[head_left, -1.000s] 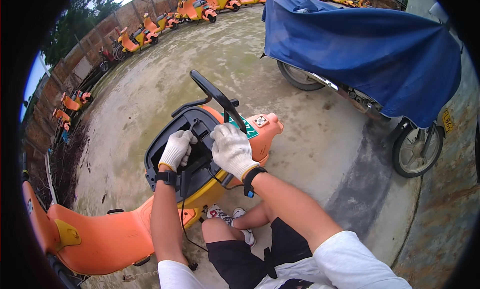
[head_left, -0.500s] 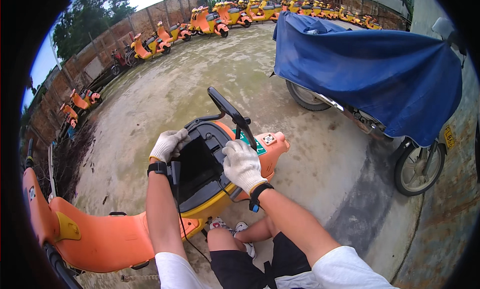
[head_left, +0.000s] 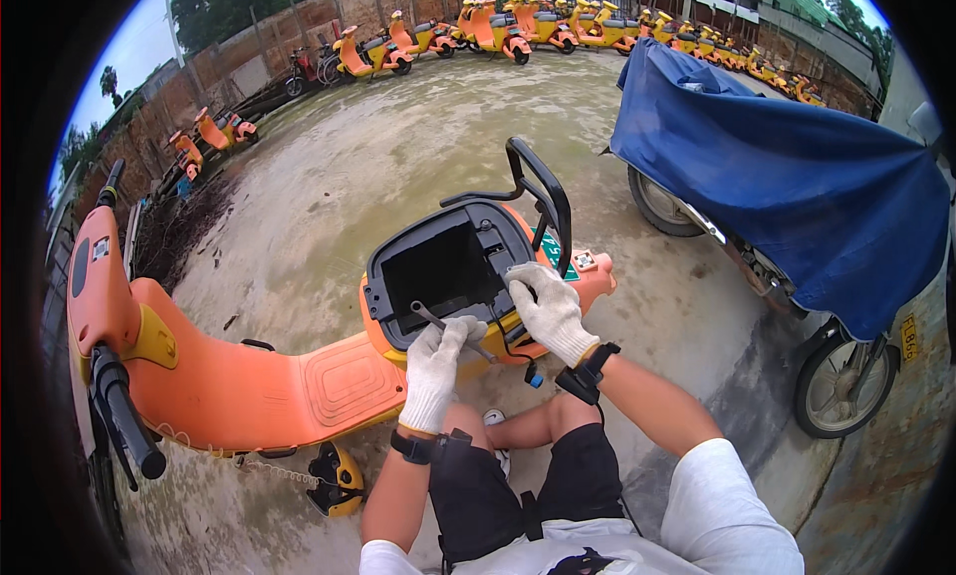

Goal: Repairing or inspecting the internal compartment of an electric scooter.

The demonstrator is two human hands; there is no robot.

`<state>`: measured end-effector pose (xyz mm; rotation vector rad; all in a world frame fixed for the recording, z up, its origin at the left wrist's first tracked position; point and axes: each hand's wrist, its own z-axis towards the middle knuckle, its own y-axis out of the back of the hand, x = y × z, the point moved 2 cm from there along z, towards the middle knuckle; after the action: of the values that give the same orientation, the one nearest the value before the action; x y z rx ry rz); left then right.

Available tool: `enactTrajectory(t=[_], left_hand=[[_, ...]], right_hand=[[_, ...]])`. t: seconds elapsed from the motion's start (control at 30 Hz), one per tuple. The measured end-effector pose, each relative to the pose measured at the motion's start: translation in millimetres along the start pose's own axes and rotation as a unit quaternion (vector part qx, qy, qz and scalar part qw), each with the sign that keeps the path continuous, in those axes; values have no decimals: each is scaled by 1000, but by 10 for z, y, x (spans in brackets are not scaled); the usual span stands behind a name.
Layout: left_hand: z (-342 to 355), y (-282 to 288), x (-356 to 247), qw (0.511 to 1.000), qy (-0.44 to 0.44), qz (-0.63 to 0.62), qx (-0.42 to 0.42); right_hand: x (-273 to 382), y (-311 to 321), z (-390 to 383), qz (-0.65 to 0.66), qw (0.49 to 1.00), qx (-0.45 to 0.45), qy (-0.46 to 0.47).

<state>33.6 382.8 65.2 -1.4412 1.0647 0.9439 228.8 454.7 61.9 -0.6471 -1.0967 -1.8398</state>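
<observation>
In front of me stands an orange and yellow scooter [head_left: 349,381], its black under-seat compartment [head_left: 398,244] uncovered. My left hand [head_left: 438,371], in a white knit glove, is closed around a thin grey metal wrench [head_left: 428,314] at the compartment's near edge. The wrench's rounded end points over the opening. My right hand [head_left: 553,311], gloved too, rests at the compartment's right rim with its fingers curled; what they grip, if anything, is hidden. Just below it a black cable [head_left: 510,348] with a blue-tipped connector [head_left: 534,379] hangs outside the body.
A black grab rail [head_left: 543,182] rises behind the compartment. To the right, a motorcycle under a blue cover [head_left: 787,187] stands by a wall. A yellow and black helmet [head_left: 339,480] lies on the concrete [head_left: 299,192]. Several scooters [head_left: 498,27] line the far wall.
My left hand has come from the compartment's far left to its near edge and now holds the wrench. My right hand stays by the right rim. The whole view has shifted.
</observation>
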Motion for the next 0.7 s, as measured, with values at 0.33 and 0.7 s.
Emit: enactTrajectory(t=[0.33,0.7], left_hand=[[-247,-381,257,997,-47,33,58],[571,275,137,681,-218,684,-143]], right_hand=[[484,310,-856,211,885,298,-289],[111,754,92,23,920,235,-314]])
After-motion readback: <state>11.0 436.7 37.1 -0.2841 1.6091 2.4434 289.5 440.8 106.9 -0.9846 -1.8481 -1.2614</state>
